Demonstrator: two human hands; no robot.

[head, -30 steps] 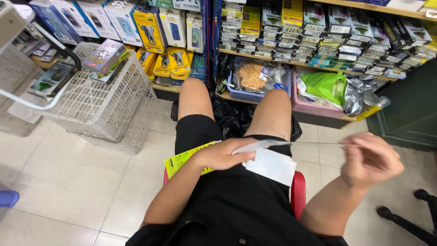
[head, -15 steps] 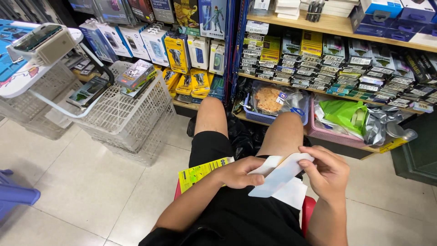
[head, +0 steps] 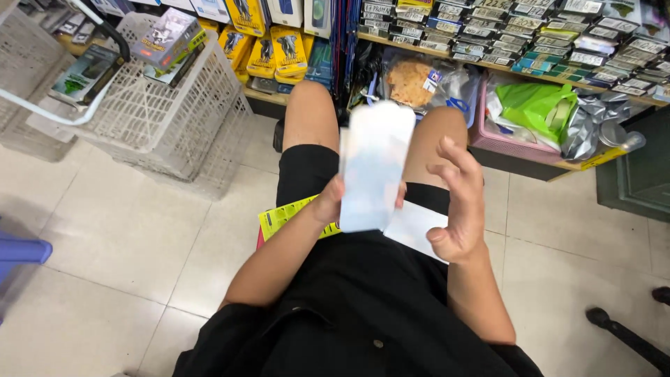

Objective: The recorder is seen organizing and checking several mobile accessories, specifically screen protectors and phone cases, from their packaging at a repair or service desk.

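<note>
My left hand (head: 328, 204) holds a flat, pale translucent rectangular sheet (head: 373, 164) upright by its lower edge, above my lap. Just right of it, my right hand (head: 457, 202) has its fingers spread and is not gripping anything. A white paper (head: 417, 227) lies on my right thigh under that hand. A yellow printed card (head: 287, 215) sticks out from under my left forearm on my left thigh. I sit with bare knees toward a shelf.
White plastic baskets (head: 164, 122) with boxed goods stand on the tiled floor at left. Low shelves ahead carry yellow packages (head: 276, 49), a pink bin (head: 513, 143) with a green bag, and rows of small boxes. A blue stool edge (head: 21, 251) shows far left.
The pale sheet was stretched sideways between both hands, then brought together; now my left hand alone holds it upright and my right hand has let go and opened.
</note>
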